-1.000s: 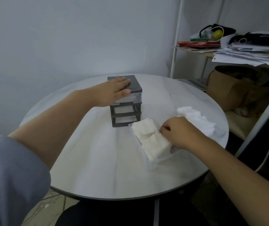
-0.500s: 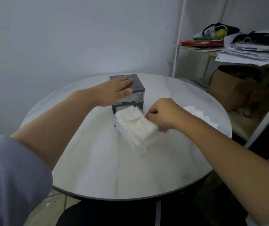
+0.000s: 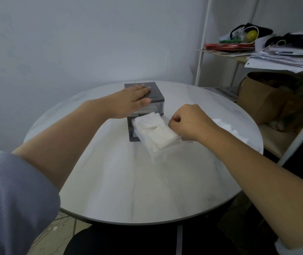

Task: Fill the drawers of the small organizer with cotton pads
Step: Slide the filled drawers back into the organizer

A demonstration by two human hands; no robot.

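Observation:
The small dark grey organizer [image 3: 156, 92] stands at the middle of the round table. My left hand [image 3: 130, 102] lies flat on its top, fingers straight. A clear drawer [image 3: 159, 156] packed with white cotton pads [image 3: 154, 129] sticks out of the organizer's middle slot, its back end inside the frame. My right hand [image 3: 189, 124] grips the drawer's right wall with curled fingers. A loose heap of cotton pads [image 3: 227, 126] lies on the table behind my right forearm, mostly hidden.
The white marble-look table [image 3: 128, 181] has its front edge close to my body. At the right stand a white metal shelf [image 3: 201, 52] with papers and bags, and a brown paper bag [image 3: 268, 100] below it. A plain wall is behind.
My right hand carried the filled drawer from the table's right side to the organizer and has slid its back end into the middle slot. My left hand stayed on top.

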